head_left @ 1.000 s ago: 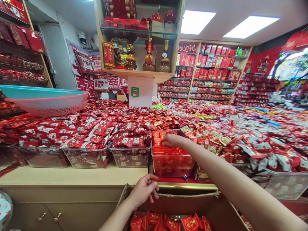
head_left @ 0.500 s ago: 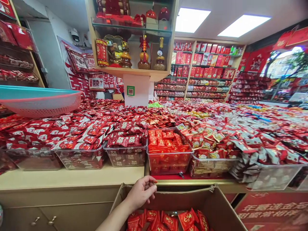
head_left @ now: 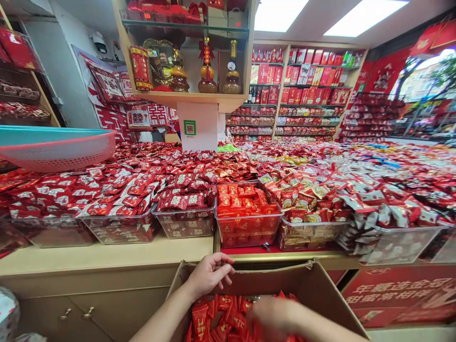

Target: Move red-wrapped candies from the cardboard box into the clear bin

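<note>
Several red candy packets (head_left: pixel 223 317) with gold print lie inside an open cardboard box (head_left: pixel 301 281) in front of me. Over the box's far left rim hovers my left hand (head_left: pixel 211 274), its fingers loosely curled apart, and no object shows in it. My right hand (head_left: pixel 269 317) is down in the box at the packets, smeared by motion, so its fingers and any hold are unclear. Just beyond the box, a clear plastic bin (head_left: pixel 248 228) of similar red packets stands on the counter.
More clear bins, such as one with dark red packets (head_left: pixel 184 224) and one with gold-red packets (head_left: pixel 313 233), line the counter edge. Pink and teal baskets (head_left: pixel 60 151) sit at left. A display cabinet (head_left: pixel 185 97) rises from the counter's middle.
My right hand has come into view from the lower right and reached into the box. My left hand has stayed nearly in place. The view has shifted slightly.
</note>
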